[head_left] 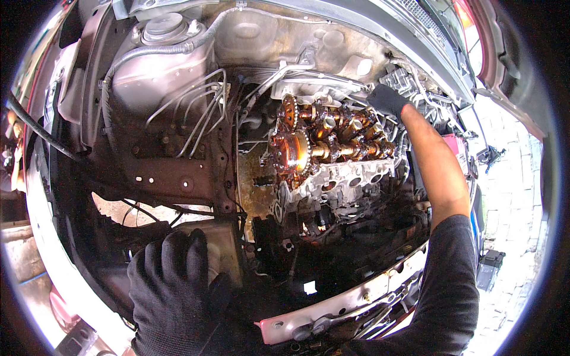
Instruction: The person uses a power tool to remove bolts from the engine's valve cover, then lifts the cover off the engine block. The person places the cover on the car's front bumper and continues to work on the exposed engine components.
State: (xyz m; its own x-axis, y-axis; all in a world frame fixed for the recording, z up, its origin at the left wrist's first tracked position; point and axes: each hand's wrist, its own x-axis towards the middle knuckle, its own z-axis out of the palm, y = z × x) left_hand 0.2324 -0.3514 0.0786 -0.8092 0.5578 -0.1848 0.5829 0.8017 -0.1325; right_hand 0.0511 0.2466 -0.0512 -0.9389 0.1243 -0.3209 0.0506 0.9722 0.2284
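An engine with its top cover off (332,142) sits in the bay, its camshafts and toothed gears coated in brown oil. My right hand (389,102), in a black glove, reaches across to the engine's far right corner, beside hoses and wiring. Its fingertips are hidden, so I cannot tell whether it grips anything. At the lower left, my left hand (172,285), also in a black glove, rests back up on the front of the bay. Its fingers stretch forward with the thumb apart, and no held thing shows.
Bent metal pipes (199,110) and a strut mount (163,29) lie to the left of the engine. A pale front crossmember (350,296) runs along the near edge. Wiring connectors (401,80) crowd the back right. A black cable (41,127) crosses the left side.
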